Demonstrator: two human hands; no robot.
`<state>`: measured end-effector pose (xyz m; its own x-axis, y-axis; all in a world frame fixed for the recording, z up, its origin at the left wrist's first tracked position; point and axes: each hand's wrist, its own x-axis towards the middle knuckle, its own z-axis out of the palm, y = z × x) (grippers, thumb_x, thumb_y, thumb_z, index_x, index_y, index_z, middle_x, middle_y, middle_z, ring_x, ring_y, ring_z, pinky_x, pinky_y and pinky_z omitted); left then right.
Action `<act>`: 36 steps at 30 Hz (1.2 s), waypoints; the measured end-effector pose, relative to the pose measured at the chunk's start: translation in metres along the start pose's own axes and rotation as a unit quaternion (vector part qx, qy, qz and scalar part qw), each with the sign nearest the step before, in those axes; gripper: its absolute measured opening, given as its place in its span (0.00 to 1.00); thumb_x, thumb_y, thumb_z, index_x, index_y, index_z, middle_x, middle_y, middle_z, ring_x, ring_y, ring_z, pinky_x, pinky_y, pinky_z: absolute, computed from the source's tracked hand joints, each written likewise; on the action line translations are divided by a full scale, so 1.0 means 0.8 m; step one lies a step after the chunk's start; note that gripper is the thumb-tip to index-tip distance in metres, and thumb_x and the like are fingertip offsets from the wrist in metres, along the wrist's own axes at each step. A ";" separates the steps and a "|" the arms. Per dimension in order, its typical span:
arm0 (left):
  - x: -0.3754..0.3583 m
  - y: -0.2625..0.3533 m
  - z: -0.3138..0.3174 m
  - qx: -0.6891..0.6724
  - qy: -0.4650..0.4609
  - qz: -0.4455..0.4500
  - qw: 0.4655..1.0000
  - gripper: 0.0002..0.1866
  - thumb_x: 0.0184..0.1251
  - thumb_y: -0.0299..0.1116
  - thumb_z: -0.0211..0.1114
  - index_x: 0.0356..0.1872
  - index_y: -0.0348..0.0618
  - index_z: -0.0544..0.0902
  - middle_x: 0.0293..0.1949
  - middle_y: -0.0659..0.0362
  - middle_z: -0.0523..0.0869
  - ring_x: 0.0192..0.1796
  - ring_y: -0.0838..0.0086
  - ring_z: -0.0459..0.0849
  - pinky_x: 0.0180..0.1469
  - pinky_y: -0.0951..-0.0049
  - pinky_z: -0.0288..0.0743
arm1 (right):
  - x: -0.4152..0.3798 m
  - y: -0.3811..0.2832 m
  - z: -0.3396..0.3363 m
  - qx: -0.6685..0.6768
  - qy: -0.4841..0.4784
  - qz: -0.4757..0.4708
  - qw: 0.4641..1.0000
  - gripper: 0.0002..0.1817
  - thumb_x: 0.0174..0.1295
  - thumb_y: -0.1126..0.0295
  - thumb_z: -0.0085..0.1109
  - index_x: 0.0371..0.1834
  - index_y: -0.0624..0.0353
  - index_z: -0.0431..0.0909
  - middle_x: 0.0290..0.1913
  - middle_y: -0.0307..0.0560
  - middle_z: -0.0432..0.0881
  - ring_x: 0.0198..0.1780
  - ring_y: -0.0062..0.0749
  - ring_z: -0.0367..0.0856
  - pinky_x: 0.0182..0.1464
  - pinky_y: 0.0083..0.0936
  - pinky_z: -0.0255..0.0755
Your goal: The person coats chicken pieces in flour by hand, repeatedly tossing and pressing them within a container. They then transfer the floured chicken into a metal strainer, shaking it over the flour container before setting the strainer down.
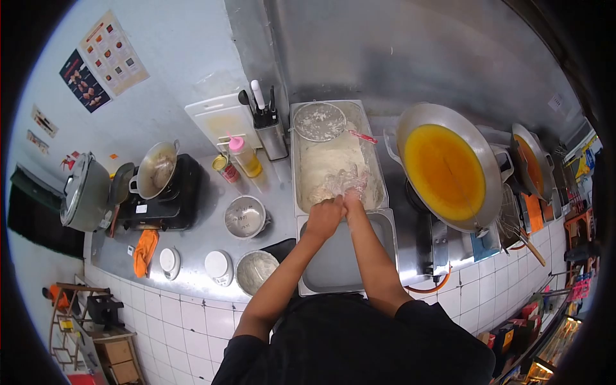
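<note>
A steel counter (206, 221) is stretched across the middle of the frame. At right of center, a large two-handled wok (495, 192) is filled with orange-yellow liquid (444, 170). In the center, a deep metal tray (297, 160) is spread with pale flour (333, 157); just below it a grey-bottomed tray (340, 256) is placed. At left, a black stove (186, 199) is topped by a two-handled pan (159, 168), and a large lidded pot (91, 205) is seen beside it. At upper left of center, a white cutting board (224, 122) is leaned against the wall.

A round sieve (319, 122) with a red handle is rested over the upper end of the flour tray. Near that tray's lower end, both hands are brought close together. The right hand (351, 185) is coated in flour and lowered into it; whether anything is grasped cannot be told. The left hand (326, 217) is held beside the right wrist, its fingers partly hidden, so its grip cannot be told either.

Left of the trays, a knife holder (272, 138), two metal bowls (246, 217), an orange cloth (145, 251), two white scales (219, 266), a pink-topped bottle (247, 160) and a can (226, 170) are set out.
</note>
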<state>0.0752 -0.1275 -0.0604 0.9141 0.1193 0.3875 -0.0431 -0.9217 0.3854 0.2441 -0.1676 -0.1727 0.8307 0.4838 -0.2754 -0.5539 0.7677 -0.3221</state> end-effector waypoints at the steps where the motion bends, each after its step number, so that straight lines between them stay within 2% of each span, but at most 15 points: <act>1: -0.001 0.000 -0.002 -0.024 -0.010 0.002 1.000 0.12 0.72 0.38 0.61 0.35 0.39 0.76 0.29 0.47 0.87 0.34 0.51 0.88 0.38 0.55 0.82 | 0.000 -0.002 0.004 -0.025 0.010 -0.002 1.000 0.46 0.67 0.24 0.36 0.82 0.36 0.57 0.79 0.54 0.59 0.77 0.61 0.59 0.70 0.71 0.61; 6: -0.006 -0.004 -0.009 -0.124 -0.052 0.026 0.991 0.12 0.71 0.37 0.63 0.36 0.38 0.76 0.29 0.45 0.85 0.35 0.46 0.85 0.39 0.51 0.78 | -0.078 -0.023 0.121 -0.099 0.092 0.067 0.989 0.48 0.66 0.23 0.40 0.82 0.38 0.55 0.72 0.55 0.68 0.68 0.62 0.71 0.64 0.66 0.73; 9: -0.011 -0.004 -0.005 -0.169 -0.049 0.069 0.982 0.12 0.70 0.37 0.64 0.36 0.38 0.75 0.29 0.45 0.84 0.36 0.47 0.85 0.39 0.51 0.77 | -0.052 -0.022 0.098 -0.117 0.079 0.061 0.988 0.48 0.65 0.23 0.43 0.82 0.39 0.55 0.72 0.55 0.67 0.67 0.62 0.72 0.63 0.66 0.74; 12: -0.012 0.006 -0.012 -0.193 -0.063 0.036 0.978 0.12 0.70 0.37 0.64 0.36 0.38 0.74 0.30 0.45 0.83 0.37 0.47 0.84 0.40 0.52 0.77 | -0.036 -0.021 0.077 -0.136 0.069 0.057 0.987 0.48 0.65 0.24 0.46 0.81 0.39 0.56 0.72 0.55 0.67 0.66 0.62 0.72 0.62 0.66 0.74; 15: -0.002 0.001 -0.007 -0.175 -0.070 0.048 0.981 0.12 0.70 0.36 0.64 0.35 0.39 0.73 0.30 0.46 0.83 0.37 0.46 0.84 0.40 0.52 0.77 | -0.040 -0.030 0.097 -0.141 0.098 0.113 0.979 0.44 0.67 0.29 0.51 0.78 0.43 0.60 0.71 0.53 0.68 0.64 0.59 0.74 0.63 0.60 0.76; 18: -0.002 0.005 -0.008 -0.225 -0.093 0.008 0.970 0.11 0.73 0.38 0.60 0.40 0.39 0.74 0.33 0.41 0.82 0.41 0.41 0.81 0.43 0.47 0.73 | 0.000 -0.032 0.065 -0.155 0.023 0.135 0.978 0.41 0.69 0.32 0.53 0.76 0.48 0.65 0.71 0.52 0.70 0.62 0.54 0.76 0.63 0.52 0.77; 21: -0.013 -0.004 0.007 -0.166 -0.136 -0.066 0.975 0.11 0.73 0.37 0.59 0.40 0.39 0.75 0.36 0.40 0.83 0.43 0.41 0.81 0.45 0.46 0.73 | 0.043 -0.043 0.045 -0.280 0.035 0.102 0.954 0.33 0.73 0.41 0.54 0.72 0.51 0.70 0.68 0.50 0.74 0.62 0.46 0.78 0.62 0.47 0.78; 23: -0.033 -0.005 -0.004 -0.160 -0.116 -0.076 0.977 0.10 0.73 0.36 0.58 0.37 0.39 0.76 0.33 0.43 0.83 0.41 0.43 0.82 0.45 0.47 0.74 | 0.062 -0.059 0.009 -0.395 -0.034 0.090 0.914 0.29 0.74 0.48 0.55 0.71 0.52 0.71 0.65 0.49 0.77 0.61 0.43 0.79 0.62 0.43 0.78; 26: -0.078 -0.006 -0.030 -0.226 -0.046 -0.100 0.968 0.10 0.73 0.35 0.58 0.34 0.39 0.77 0.32 0.47 0.83 0.40 0.48 0.82 0.44 0.49 0.73 | 0.104 -0.093 -0.063 -0.543 -0.119 0.052 0.830 0.25 0.73 0.56 0.56 0.69 0.54 0.73 0.63 0.48 0.80 0.61 0.39 0.81 0.62 0.38 0.77; 27: -0.094 -0.003 -0.045 -0.246 -0.040 -0.132 0.960 0.09 0.73 0.34 0.60 0.34 0.40 0.78 0.32 0.50 0.82 0.40 0.52 0.81 0.45 0.52 0.72 | 0.134 -0.108 -0.100 -0.662 -0.168 0.012 0.730 0.24 0.73 0.59 0.56 0.69 0.55 0.74 0.63 0.48 0.81 0.61 0.38 0.81 0.62 0.37 0.77; 29: -0.126 -0.006 -0.048 -0.268 -0.016 -0.151 0.951 0.07 0.71 0.34 0.62 0.35 0.41 0.79 0.32 0.55 0.82 0.41 0.57 0.81 0.46 0.56 0.71 | 0.202 -0.129 -0.176 -0.879 -0.267 -0.147 0.368 0.23 0.72 0.64 0.56 0.68 0.56 0.75 0.63 0.47 0.82 0.61 0.35 0.81 0.61 0.34 0.77; 30: -0.146 -0.011 -0.037 -0.270 0.000 -0.141 0.953 0.06 0.70 0.33 0.64 0.36 0.42 0.80 0.32 0.57 0.81 0.41 0.60 0.81 0.47 0.58 0.70 | 0.202 -0.135 -0.175 -0.928 -0.233 -0.130 0.261 0.24 0.71 0.65 0.56 0.69 0.57 0.75 0.64 0.47 0.81 0.62 0.35 0.81 0.61 0.33 0.77; 32: -0.156 -0.016 -0.026 -0.246 0.013 -0.110 0.963 0.05 0.68 0.34 0.67 0.37 0.44 0.82 0.33 0.60 0.82 0.42 0.63 0.81 0.50 0.60 0.69 | 0.261 -0.103 -0.246 -0.833 -0.140 -0.060 0.532 0.25 0.71 0.66 0.56 0.71 0.58 0.73 0.68 0.48 0.79 0.65 0.34 0.80 0.64 0.32 0.76; 34: -0.161 -0.010 -0.029 -0.200 -0.001 -0.072 0.977 0.06 0.66 0.35 0.69 0.38 0.47 0.83 0.34 0.62 0.82 0.44 0.64 0.81 0.52 0.61 0.69 | 0.264 -0.074 -0.259 -0.769 -0.134 -0.040 0.624 0.26 0.72 0.66 0.55 0.73 0.59 0.71 0.71 0.50 0.76 0.67 0.34 0.78 0.67 0.31 0.73; 36: -0.154 -0.009 -0.029 -0.185 0.000 -0.083 0.979 0.07 0.65 0.35 0.71 0.39 0.48 0.83 0.33 0.63 0.82 0.44 0.65 0.81 0.53 0.62 0.69 | 0.237 -0.032 -0.179 -0.789 -0.234 -0.087 0.561 0.28 0.72 0.65 0.55 0.75 0.59 0.69 0.73 0.51 0.74 0.69 0.35 0.77 0.71 0.30 0.70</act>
<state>-0.0462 -0.1273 -0.0911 0.9208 0.2561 0.2942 -0.0373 -0.6929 0.7201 0.4076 -0.1556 -0.3461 0.5990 0.8000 0.0332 0.4854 -0.3298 -0.8097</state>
